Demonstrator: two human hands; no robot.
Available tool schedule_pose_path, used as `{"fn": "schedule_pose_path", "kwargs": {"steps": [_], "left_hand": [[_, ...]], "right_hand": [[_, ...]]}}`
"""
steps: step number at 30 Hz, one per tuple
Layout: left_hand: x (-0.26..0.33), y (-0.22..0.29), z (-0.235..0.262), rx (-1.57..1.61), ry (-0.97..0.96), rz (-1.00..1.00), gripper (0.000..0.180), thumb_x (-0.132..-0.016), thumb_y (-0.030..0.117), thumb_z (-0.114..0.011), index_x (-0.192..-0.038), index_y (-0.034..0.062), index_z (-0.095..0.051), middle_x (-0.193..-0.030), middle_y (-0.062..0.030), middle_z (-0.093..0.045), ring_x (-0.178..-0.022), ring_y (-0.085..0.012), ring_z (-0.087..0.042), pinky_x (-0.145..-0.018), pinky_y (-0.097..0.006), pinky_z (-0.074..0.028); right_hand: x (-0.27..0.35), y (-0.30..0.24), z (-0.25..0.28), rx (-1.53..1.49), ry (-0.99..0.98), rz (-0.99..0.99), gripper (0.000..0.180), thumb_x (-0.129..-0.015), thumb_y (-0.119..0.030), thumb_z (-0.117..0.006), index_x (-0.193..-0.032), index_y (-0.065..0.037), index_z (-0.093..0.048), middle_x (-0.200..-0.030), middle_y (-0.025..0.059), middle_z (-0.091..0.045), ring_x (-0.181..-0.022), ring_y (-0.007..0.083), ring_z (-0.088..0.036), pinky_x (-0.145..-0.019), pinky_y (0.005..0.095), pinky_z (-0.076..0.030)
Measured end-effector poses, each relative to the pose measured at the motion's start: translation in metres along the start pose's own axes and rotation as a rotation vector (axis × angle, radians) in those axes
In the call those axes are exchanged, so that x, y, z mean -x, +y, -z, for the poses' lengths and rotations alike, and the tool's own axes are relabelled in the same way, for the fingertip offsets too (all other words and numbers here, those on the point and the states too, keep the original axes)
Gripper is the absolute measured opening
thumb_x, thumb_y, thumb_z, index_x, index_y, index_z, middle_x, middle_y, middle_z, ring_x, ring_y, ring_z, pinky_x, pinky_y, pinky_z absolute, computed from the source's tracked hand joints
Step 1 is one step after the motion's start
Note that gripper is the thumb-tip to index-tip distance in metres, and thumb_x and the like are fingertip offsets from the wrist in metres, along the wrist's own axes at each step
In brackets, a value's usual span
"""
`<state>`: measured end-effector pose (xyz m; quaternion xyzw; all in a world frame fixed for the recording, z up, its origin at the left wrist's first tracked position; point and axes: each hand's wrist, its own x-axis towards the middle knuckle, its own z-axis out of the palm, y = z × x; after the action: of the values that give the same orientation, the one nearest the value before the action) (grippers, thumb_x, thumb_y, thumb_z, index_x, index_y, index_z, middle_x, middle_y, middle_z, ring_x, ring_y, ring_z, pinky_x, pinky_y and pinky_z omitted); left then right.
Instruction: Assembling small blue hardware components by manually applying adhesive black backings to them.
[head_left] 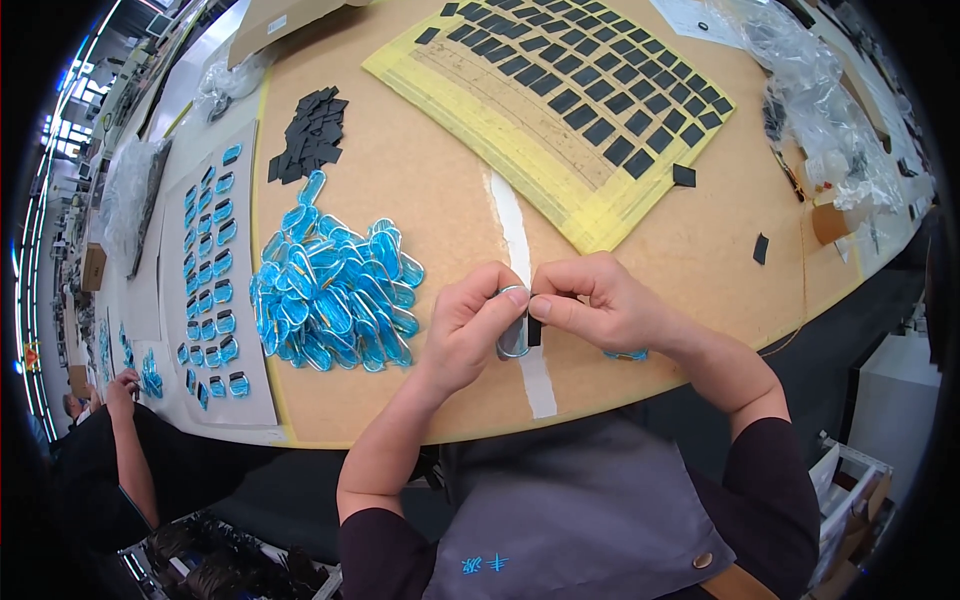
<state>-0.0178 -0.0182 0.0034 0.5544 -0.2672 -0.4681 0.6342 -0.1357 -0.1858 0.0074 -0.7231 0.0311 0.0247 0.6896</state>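
The two hands meet near the near edge of the counter (450, 215), fingertips almost touching. The left hand (462, 330) pinches an oval piece (514, 340) with a pale rim between thumb and fingers; the piece hangs below the fingertips, on the left hand's side of the gap. The right hand (605, 300) has thumb and forefinger closed at a narrow black strip (534, 332), which hangs just beside the oval's right side; whether the two touch is too small to tell.

Behind them, a white tape strip (512, 230) runs across the counter toward the near edge. A blue oval piece (626, 354) lies partly hidden below the right wrist. Left of the left hand is a heap of blue oval pieces (335, 290), with a pile of black rectangles (312, 130) beyond it. Toward the counter's far edge, a yellow-bordered board (480, 95) carries rows of black rectangles.
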Motion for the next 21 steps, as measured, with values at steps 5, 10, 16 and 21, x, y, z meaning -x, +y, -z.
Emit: {"fn": "schedule_pose_path", "kwargs": {"steps": [5, 10, 16, 21], "left_hand": [[0.001, 0.005, -0.002, 0.066, -0.05, 0.085, 0.018, -0.097, 0.016, -0.051, -0.085, 0.0023, -0.056, -0.066, -0.0002, -0.056, -0.054, -0.0047, -0.049, -0.048, -0.02, -0.038], [0.004, 0.005, -0.011, 0.138, -0.034, 0.09, 0.018, -0.096, 0.016, -0.05, -0.086, 0.0025, -0.055, -0.066, 0.0, -0.056, -0.057, -0.0036, -0.047, -0.05, -0.02, -0.037], [0.008, 0.0, -0.019, -0.041, 0.082, -0.065, 0.017, -0.096, 0.013, -0.05, -0.084, 0.0028, -0.055, -0.066, 0.0024, -0.055, -0.059, -0.0021, -0.046, -0.052, -0.019, -0.036], [0.009, -0.001, -0.012, -0.112, 0.13, -0.16, 0.017, -0.096, 0.012, -0.049, -0.083, 0.0031, -0.055, -0.066, 0.0029, -0.055, -0.059, -0.0015, -0.046, -0.051, -0.019, -0.036]], "right_hand": [[0.002, 0.022, -0.014, -0.236, 0.065, 0.142, 0.024, -0.093, -0.012, -0.056, -0.071, -0.003, -0.052, -0.064, -0.0046, -0.043, -0.062, 0.0033, -0.036, -0.053, 0.0228, -0.03], [0.006, 0.019, -0.024, -0.318, 0.156, 0.203, 0.026, -0.092, -0.009, -0.054, -0.068, -0.004, -0.048, -0.062, -0.0045, -0.041, -0.061, 0.0033, -0.035, -0.053, 0.0231, -0.03], [0.008, 0.02, -0.026, -0.31, 0.193, 0.244, 0.025, -0.091, -0.006, -0.054, -0.066, -0.004, -0.048, -0.063, -0.0045, -0.042, -0.059, 0.0034, -0.034, -0.051, 0.0238, -0.029], [0.004, 0.011, -0.017, -0.101, 0.137, 0.215, 0.024, -0.089, -0.008, -0.059, -0.068, -0.004, -0.05, -0.061, -0.0035, -0.042, -0.057, 0.0034, -0.035, -0.049, 0.023, -0.028]]}}
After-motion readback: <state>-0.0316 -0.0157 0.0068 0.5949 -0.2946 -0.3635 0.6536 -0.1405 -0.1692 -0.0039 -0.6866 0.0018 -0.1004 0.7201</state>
